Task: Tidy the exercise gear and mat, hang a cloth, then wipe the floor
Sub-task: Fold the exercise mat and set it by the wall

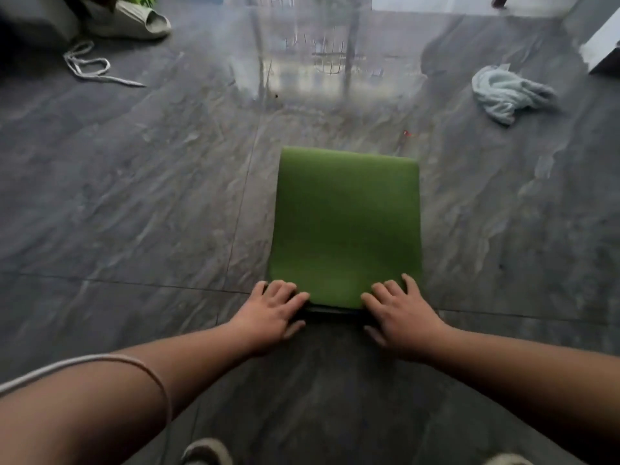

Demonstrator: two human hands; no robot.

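Our left hand (pixel 273 305) and right hand (pixel 401 308), fingers spread and curled, grip the rolled near end of the green mat (pixel 347 223), dark underneath, lying flat on the grey floor (pixel 134 196)

No legible text or markings.

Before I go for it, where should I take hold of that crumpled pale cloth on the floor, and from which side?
Probably the raised bunched fold at the upper left of the crumpled pale cloth, coming from above. It lies loose on the dark glossy tiled floor with thin tails trailing right, so a top pinch on the thick hump should lift it whole.
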